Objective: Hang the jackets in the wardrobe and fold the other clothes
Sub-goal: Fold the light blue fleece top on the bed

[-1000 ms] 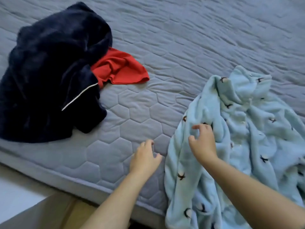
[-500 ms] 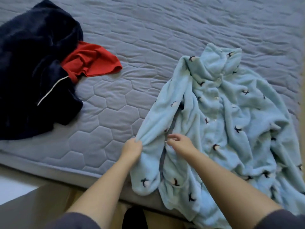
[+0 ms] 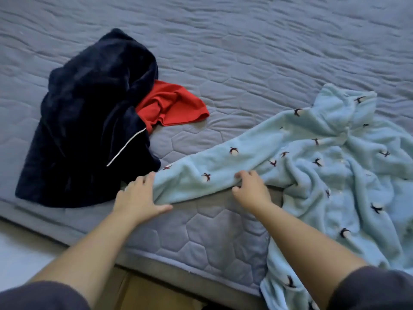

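Pulled out leftward since, the blue sleeve (image 3: pixel 214 166) lies along the bed's (image 3: pixel 212 238) near edge, left hand (image 3: pixel 138 195) gripping its cuff, right hand (image 3: pixel 251 190) pinching midway, apparently flattening it for folding.

The person wears a dark grey garment of plain, matte fabric, visible only as the left sleeve (image 3: pixel 42 296) and the right sleeve (image 3: pixel 375 287). Each sleeve ends near the elbow. The left forearm (image 3: pixel 89 249), right forearm (image 3: pixel 308 238), left hand (image 3: pixel 136 198) and right hand (image 3: pixel 251 189) are bare.
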`<state>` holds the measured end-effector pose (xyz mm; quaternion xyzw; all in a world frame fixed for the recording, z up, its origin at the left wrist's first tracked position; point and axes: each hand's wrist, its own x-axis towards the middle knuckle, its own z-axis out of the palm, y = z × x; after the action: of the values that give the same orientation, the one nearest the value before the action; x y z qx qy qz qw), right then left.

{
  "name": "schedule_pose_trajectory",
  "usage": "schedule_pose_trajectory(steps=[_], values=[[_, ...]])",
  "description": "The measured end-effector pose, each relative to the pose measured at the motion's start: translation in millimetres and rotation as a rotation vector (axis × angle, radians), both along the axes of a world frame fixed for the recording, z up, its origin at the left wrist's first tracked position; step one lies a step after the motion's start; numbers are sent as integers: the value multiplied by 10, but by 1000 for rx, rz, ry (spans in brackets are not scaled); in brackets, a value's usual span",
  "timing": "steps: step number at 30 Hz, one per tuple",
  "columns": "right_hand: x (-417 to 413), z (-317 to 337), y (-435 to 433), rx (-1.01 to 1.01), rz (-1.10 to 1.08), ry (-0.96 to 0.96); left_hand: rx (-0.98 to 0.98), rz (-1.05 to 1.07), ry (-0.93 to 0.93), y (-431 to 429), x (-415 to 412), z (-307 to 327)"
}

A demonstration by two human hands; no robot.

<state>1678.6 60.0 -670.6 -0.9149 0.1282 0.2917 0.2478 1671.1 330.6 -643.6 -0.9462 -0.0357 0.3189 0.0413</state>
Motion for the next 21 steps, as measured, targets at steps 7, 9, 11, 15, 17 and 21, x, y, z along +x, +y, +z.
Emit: schedule_pose_trajectory(steps=[7, 9, 11, 15, 17, 21], values=[[178, -160, 32, 310, -459, -19, -314, 295, -254, 278, 61, -148], [309, -94, 66, 437, -632, -27, -515, 535, -293, 457, 371, 163], [496, 70, 156, 554, -736, -125, -648, 674, -346, 682, 701, 545], [873, 420, 428, 720, -577, -151, -874, 1024, -338, 996, 1203, 923], [942, 466, 561, 684, -351, 26, -857, 1184, -290, 972, 1302, 871], [829, 322, 764, 552, -129, 171, -455, 987, -306, 757, 1159, 602]])
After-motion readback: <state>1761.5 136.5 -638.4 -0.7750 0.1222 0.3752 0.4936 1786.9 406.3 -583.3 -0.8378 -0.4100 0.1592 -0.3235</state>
